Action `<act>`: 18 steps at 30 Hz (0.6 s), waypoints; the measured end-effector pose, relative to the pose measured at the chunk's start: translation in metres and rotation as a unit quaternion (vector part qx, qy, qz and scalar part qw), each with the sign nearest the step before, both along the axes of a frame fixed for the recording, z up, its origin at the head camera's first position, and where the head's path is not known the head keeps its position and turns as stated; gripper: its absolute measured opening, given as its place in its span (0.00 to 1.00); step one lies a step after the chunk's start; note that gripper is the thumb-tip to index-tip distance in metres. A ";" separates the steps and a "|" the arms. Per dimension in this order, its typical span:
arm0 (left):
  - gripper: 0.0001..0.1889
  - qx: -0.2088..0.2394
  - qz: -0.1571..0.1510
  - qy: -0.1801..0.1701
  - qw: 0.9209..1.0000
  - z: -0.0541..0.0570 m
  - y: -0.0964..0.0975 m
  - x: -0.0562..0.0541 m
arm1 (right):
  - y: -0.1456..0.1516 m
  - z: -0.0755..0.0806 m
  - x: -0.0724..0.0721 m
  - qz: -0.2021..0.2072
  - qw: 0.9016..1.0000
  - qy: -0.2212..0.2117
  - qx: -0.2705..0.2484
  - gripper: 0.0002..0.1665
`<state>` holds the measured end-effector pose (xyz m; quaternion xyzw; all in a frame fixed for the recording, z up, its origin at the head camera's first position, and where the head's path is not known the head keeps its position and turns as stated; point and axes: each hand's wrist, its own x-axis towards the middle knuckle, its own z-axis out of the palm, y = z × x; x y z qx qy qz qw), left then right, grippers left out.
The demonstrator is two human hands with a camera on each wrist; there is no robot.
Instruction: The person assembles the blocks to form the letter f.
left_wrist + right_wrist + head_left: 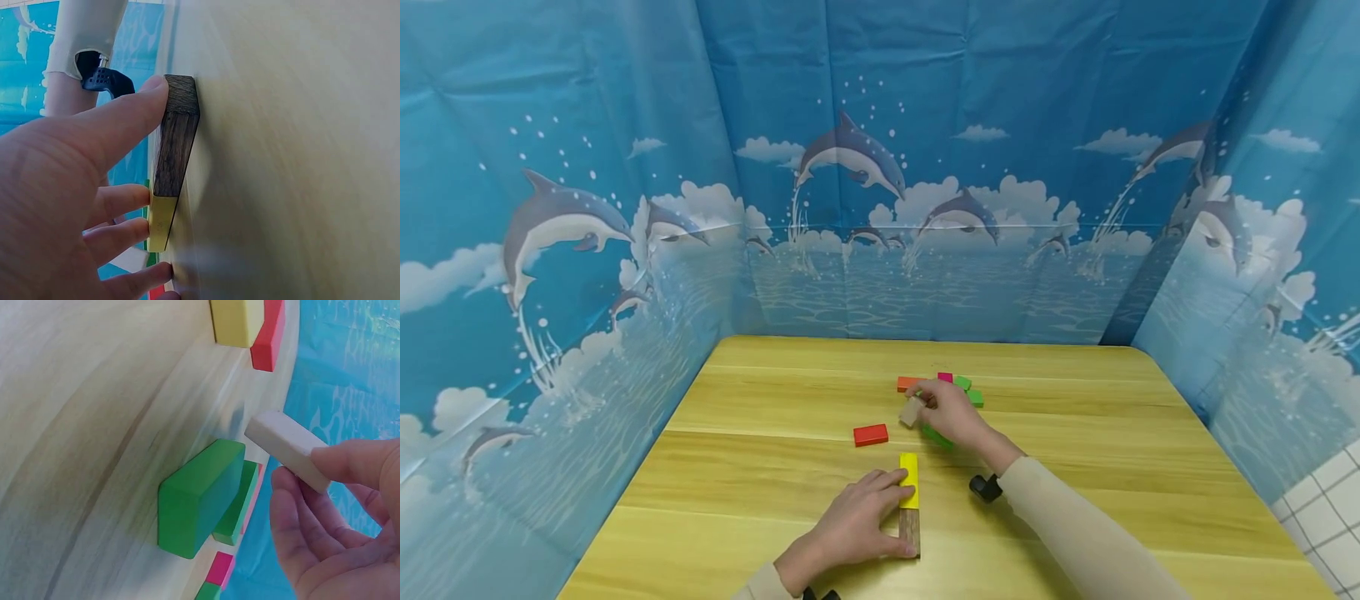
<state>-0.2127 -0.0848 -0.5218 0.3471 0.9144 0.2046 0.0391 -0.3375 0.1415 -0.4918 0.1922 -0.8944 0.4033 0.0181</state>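
My right hand (pixel 953 410) pinches a pale wooden block (pixel 912 411) between thumb and fingers. In the right wrist view that block (pixel 289 447) is tilted, held above the tabletop. My left hand (pixel 859 518) lies spread along a yellow block (pixel 909 483) and a dark brown block (pixel 909 533), which sit end to end in one line. In the left wrist view the thumb touches the near end of the brown block (pixel 177 137), and fingertips rest against the side of the yellow block (pixel 162 222). Green blocks (pixel 200 497) lie below my right hand.
A red block (pixel 871 435) lies left of the right hand. Farther back are an orange block (pixel 910 384), a magenta block (pixel 945 377) and small green blocks (pixel 974 398). A dolphin-print curtain (pixel 925 167) stands behind and beside the wooden table (pixel 760 467).
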 end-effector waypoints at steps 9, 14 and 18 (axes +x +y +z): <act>0.42 -0.009 -0.001 -0.004 1.000 0.003 0.001 -0.002 | -0.001 0.004 -0.002 -0.003 0.999 -0.015 -0.036 0.20; 0.42 -0.011 -0.002 -0.007 1.000 0.003 0.000 -0.002 | -0.004 0.003 -0.001 0.008 0.999 -0.011 -0.035 0.19; 0.42 -0.011 0.001 -0.006 1.000 0.003 0.000 -0.001 | -0.005 0.000 0.001 0.012 0.999 -0.018 -0.026 0.18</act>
